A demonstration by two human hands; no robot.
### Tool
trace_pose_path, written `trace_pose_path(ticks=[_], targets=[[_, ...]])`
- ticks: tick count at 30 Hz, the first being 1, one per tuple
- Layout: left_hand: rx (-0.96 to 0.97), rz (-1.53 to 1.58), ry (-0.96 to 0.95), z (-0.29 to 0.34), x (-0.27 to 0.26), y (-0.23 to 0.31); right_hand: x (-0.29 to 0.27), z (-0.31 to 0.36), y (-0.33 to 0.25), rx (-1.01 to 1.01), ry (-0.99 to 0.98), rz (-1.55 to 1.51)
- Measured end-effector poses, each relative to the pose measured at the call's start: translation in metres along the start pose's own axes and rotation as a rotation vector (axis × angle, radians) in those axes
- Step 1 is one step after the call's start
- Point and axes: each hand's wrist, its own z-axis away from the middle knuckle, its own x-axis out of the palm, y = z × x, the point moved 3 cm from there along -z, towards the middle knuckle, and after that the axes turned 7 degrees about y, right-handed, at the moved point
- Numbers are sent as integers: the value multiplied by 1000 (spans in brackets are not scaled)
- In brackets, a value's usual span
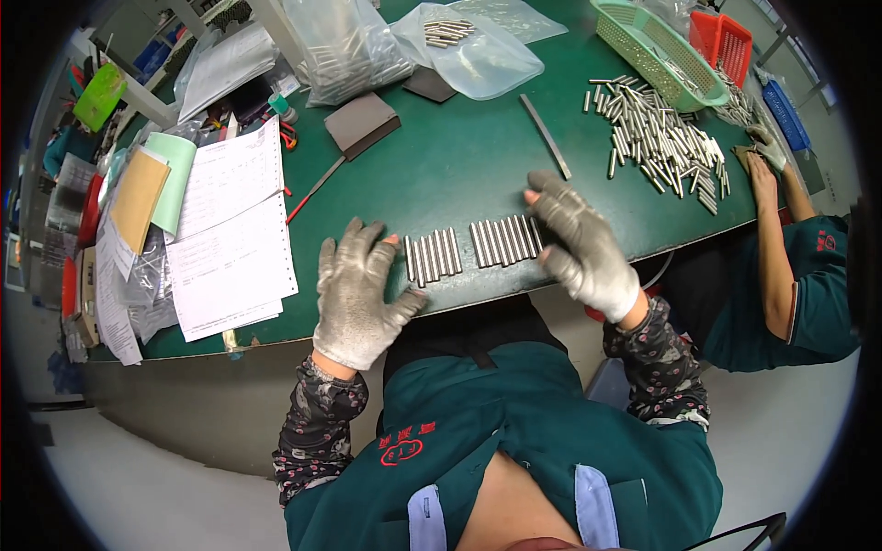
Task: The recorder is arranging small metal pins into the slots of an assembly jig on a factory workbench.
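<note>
On a green desk [432, 170], metal pins [445, 253] are lying by the near edge in a left row [427, 260] and a right row [504, 241], a small gap separating them. The gloved left hand [356, 298] is resting palm down just beside the left row, fingers spread wide. The gloved right hand [588, 243] is reaching to the right row's outer end, thumb and fingers standing wide apart; whether they are touching pins is hard to tell. Toward the right edge, a loose pile [657, 138] of pins is spreading out, with a green basket [638, 53] and a red basket [735, 39] sitting near the far right corner. A strip [546, 138] is slanting between pile and brown block [361, 126]. Behind the block, a clear bag [340, 46] is holding more pins. Papers [230, 230] are covering the left end. At the right edge, a co-worker's forearm [767, 211] is extending over the desk.
</note>
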Motion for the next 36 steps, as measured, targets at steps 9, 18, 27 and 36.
trace_pose_path(ticks=[9, 18, 27, 36], targets=[[-54, -40, -94, -25, 4, 8, 29, -16, 8, 146, 17, -47], [-2, -84, -176, -46, 30, 39, 67, -27, -28, -25, 0, 79], [-43, 365, 224, 7, -6, 25, 66, -28, -25, 17, -63, 54], [-763, 2309, -590, 52, 66, 63, 64, -2, -51, -34, -151, -68]])
